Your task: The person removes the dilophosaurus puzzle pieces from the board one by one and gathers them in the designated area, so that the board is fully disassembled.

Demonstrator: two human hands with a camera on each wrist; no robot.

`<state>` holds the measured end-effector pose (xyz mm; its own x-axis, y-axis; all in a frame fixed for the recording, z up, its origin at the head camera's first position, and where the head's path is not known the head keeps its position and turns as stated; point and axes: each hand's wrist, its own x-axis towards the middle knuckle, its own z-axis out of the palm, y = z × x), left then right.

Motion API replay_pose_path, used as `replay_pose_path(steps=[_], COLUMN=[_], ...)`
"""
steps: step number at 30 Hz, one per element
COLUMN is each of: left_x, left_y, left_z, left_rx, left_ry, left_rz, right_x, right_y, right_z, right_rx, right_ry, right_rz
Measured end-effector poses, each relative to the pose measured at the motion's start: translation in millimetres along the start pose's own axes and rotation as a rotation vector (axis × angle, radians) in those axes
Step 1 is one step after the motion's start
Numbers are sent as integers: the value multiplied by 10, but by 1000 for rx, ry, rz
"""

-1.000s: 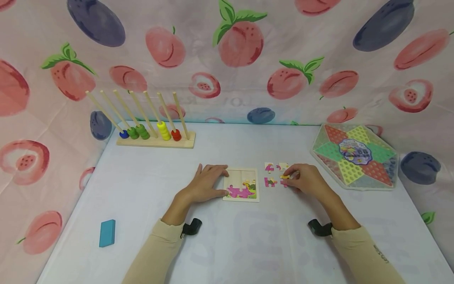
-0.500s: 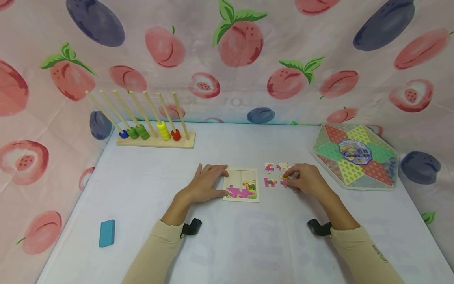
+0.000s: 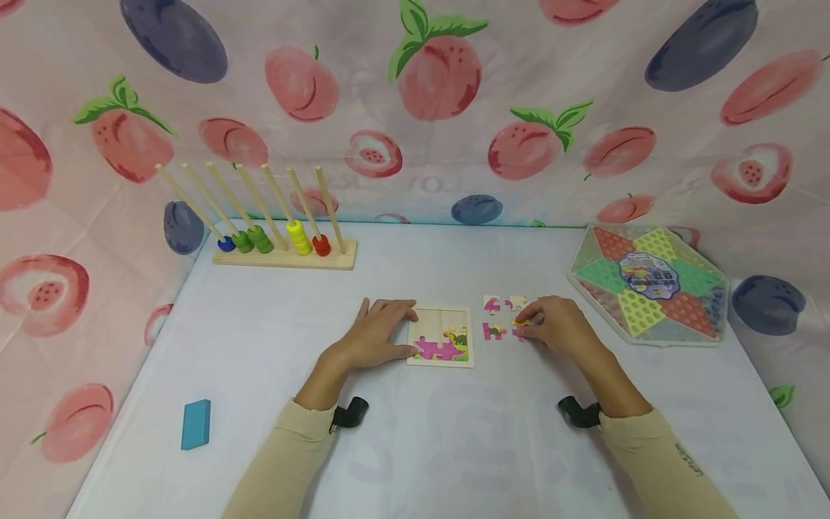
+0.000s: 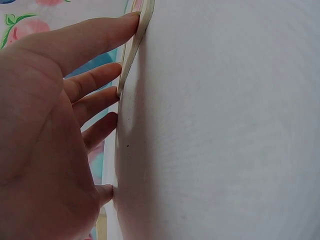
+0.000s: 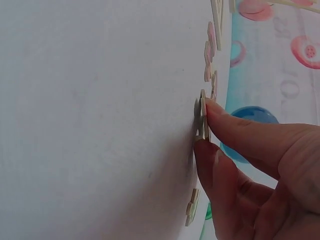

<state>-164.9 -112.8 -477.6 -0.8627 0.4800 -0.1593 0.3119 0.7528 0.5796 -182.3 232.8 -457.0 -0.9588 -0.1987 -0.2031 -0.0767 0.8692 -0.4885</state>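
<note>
My left hand (image 3: 379, 335) rests at the left side of a square wooden puzzle tray (image 3: 441, 365). Its thumb touches the lower left corner and the index fingertip the upper left one. In the left wrist view the fingers (image 4: 97, 103) look fairly straight against the tray's edge (image 4: 132, 52). Pink dinosaur pieces (image 3: 437, 351) lie joined in the tray's lower part, with bare wood above. To the right, my right hand (image 3: 559, 326) pinches a puzzle piece (image 5: 204, 117) between thumb and fingers, partly hidden by them. Loose pieces (image 3: 493, 331) lie between the tray and this hand.
A wooden peg abacus (image 3: 285, 262) with coloured beads stands at the back left. At the back right lies a hexagonal board-game box (image 3: 648, 285). A blue block (image 3: 196, 425) is at the left front. Fruit-print cloth (image 3: 441, 144) hangs behind the table.
Almost nothing differs. The right forearm has shifted very slightly left, while its fingers stay at the same piece. The left hand keeps its place on the tray.
</note>
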Motion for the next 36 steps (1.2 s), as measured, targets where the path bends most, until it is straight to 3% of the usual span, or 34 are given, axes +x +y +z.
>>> replay_pose_path(steps=[9, 18, 26, 29, 36], left_x=[3, 2, 4, 2, 6], left_y=[-8, -15, -25, -18, -13], left_z=[1, -2, 1, -4, -3], left_rx=[-3, -11, 1, 0, 3], left_ry=[-2, -3, -4, -3, -9], left_rz=[-2, 9, 5, 3, 9], right_x=[-19, -9, 51, 105, 157], right_y=[-18, -39, -90, -157, -380], right_z=[-4, -21, -61, -64, 1], right_rx=[-69, -48, 6, 32, 115], right_ry=[19, -3, 8, 7, -37], right_rz=[7, 48, 8, -29, -214])
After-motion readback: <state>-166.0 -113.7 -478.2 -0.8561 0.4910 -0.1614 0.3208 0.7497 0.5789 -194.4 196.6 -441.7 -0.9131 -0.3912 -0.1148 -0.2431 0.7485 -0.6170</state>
